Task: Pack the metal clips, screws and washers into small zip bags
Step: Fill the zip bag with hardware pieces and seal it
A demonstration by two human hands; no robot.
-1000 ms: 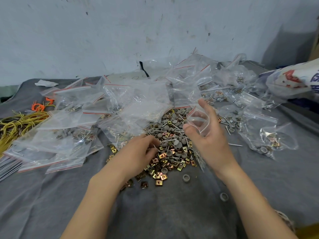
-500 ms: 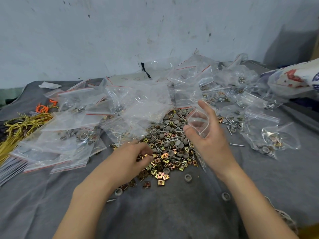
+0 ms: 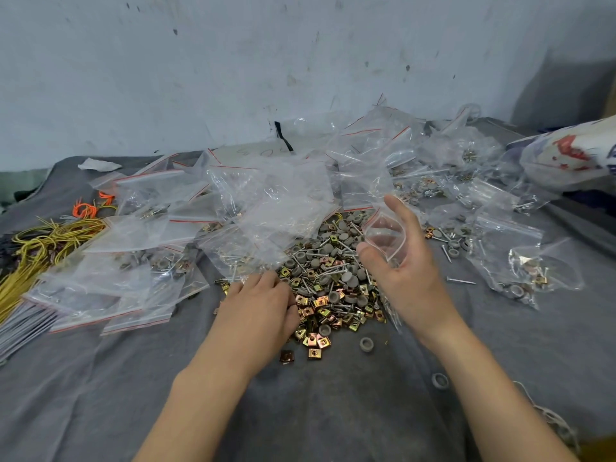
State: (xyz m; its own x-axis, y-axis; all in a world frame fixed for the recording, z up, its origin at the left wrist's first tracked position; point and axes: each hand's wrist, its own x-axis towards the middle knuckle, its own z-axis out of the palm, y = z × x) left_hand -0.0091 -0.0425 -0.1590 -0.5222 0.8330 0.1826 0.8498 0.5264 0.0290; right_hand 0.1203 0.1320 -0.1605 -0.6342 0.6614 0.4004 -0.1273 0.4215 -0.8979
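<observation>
Many filled bags [image 3: 510, 261] lying toward side edges of worktop [image 3: 333, 411] — big loose pile [image 3: 333, 281] waiting mid-worktop. Right grip [image 3: 405, 275] pinching open zip bag [image 3: 386, 238]; left grip [image 3: 260, 305] curling into pile, hold unclear.

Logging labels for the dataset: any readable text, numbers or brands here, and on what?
Nothing reads cleanly.
"50"?: faint handwriting on the pale sheet under the zip bags by the wall; unsure.
Unreadable: red and blue print on the printed sack at the right edge, blurred and cropped.
The zip bags show only red seal lines.
</observation>
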